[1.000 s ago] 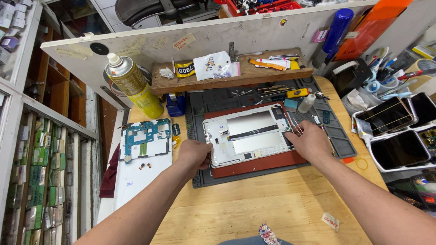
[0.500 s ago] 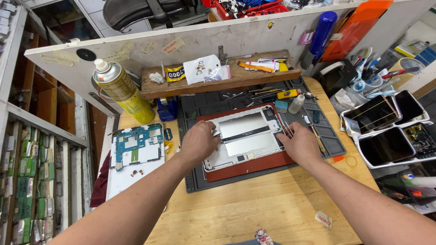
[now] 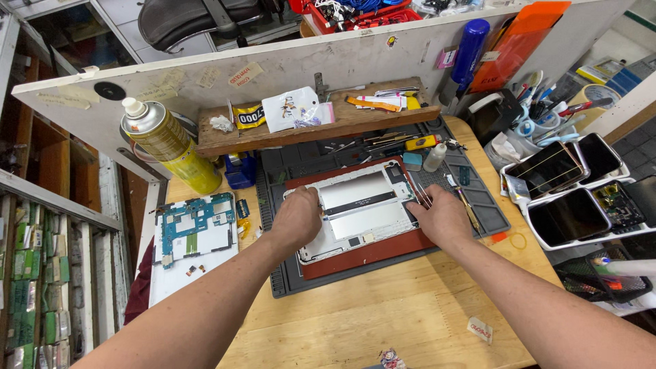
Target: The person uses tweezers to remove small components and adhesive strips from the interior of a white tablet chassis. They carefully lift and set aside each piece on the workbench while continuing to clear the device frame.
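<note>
- We work at a wooden workbench [image 3: 383,321], where a grey repair mat [image 3: 478,198] lies under a red-brown pad [image 3: 372,253].
- On that pad rests the opened tablet housing [image 3: 359,208], white frame up, slightly turned on the pad.
- Our left hand [image 3: 295,220] presses down on the housing's left edge, fingers curled over the rim and gripping it.
- Our right hand [image 3: 443,217] lies on the housing's right edge, fingers bent against the frame and clasping it; thin tools [image 3: 422,196] show just beside the fingertips.
- Left of the mat, a blue-green circuit board [image 3: 195,225] sits on a white sheet [image 3: 178,273].
- A yellow spray can [image 3: 171,147] stands behind the board, near the wooden shelf [image 3: 307,130].
- To the right, dark tablet screens [image 3: 567,219] lie in white trays, well apart from our hands.
</note>
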